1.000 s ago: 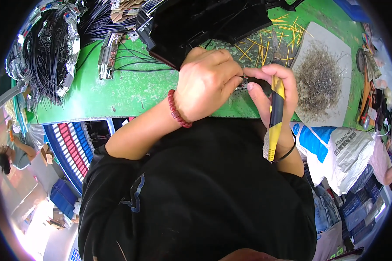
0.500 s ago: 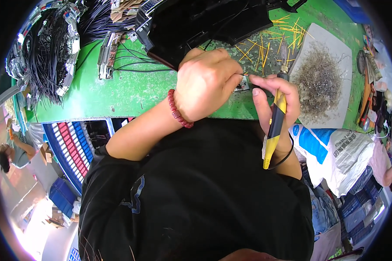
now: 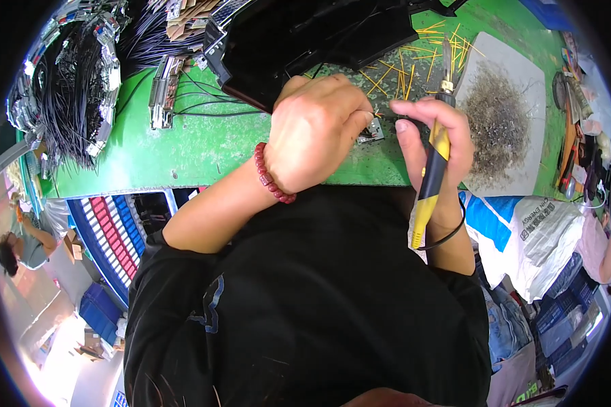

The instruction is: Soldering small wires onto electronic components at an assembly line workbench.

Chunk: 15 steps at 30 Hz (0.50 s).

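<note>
My left hand (image 3: 319, 129), a red bead bracelet at its wrist, is closed in a pinch. A short thin wire end (image 3: 377, 114) sticks out from its fingertips; the rest is hidden by the hand. Just below the pinch lies a small metal connector (image 3: 371, 133) on the bench. In my right hand (image 3: 455, 139) is a soldering iron (image 3: 434, 167) with a yellow and black handle, its metal tip pointing away from me. The right thumb and forefinger are apart, a short gap from the left fingertips.
Black molded tray (image 3: 312, 34) stands at the back middle. Yellow thin sticks (image 3: 404, 74) lie scattered beside a grey board (image 3: 533, 122) heaped with dark scraps (image 3: 499, 129). Bundled black cables with metal connectors (image 3: 68, 88) fill the far left of the green bench (image 3: 183, 159).
My right forefinger was close against the wire end at my left fingertips and has drawn away to the right. The soldering iron has shifted slightly with it, staying in the hand.
</note>
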Available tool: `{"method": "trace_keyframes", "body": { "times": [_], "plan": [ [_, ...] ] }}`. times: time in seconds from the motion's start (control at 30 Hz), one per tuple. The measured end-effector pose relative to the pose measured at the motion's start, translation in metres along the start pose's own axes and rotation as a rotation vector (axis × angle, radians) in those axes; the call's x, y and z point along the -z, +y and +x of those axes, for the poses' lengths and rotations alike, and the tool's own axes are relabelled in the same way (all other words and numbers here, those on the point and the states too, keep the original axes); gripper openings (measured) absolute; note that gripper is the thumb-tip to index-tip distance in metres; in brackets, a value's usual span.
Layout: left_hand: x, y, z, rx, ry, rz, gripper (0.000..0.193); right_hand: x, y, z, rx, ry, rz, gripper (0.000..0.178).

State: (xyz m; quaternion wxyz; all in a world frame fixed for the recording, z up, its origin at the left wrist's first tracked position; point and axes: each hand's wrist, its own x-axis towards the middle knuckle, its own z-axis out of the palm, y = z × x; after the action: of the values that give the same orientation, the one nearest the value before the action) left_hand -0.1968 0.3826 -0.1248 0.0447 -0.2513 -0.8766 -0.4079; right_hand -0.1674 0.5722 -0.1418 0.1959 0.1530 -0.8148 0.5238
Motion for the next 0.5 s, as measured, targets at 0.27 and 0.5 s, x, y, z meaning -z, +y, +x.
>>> {"method": "trace_keyframes", "body": {
  "times": [0.27, 0.5],
  "plan": [
    [-0.001, -0.001, -0.002, -0.033, 0.007, 0.006, 0.007, -0.015, -0.006, 0.002, -0.181, -0.012, 0.075, 0.032],
    [-0.008, -0.009, -0.004, -0.186, 0.101, 0.017, 0.012, -0.01, 0.001, -0.001, -0.234, -0.075, 0.094, 0.033]
  ]
}}
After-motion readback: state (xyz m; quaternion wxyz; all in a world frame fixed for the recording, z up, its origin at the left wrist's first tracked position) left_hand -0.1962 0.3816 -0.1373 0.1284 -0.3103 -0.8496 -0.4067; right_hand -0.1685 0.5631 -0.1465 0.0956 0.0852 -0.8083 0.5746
